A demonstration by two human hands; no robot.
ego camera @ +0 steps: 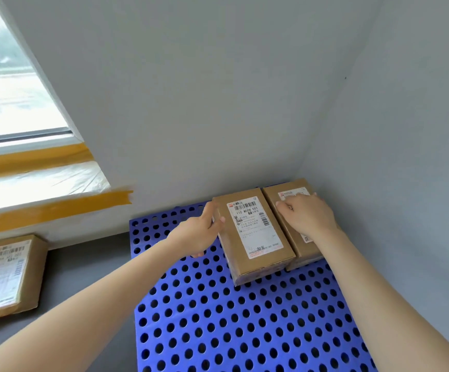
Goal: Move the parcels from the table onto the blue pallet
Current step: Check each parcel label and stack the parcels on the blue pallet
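The left hand (199,234) curls its fingers (209,210) round the left long side of the near parcel (255,237), gripping it; the right hand (308,214) lies with loosely bent fingers (285,206) on top of the corner parcel (290,194), just right of the first, holding it steady. Both boxes sit on the blue pallet (245,318), touching side by side. This looks like the seating step; next, letting go and turning back for the parcels (11,272) far left of the fingers.
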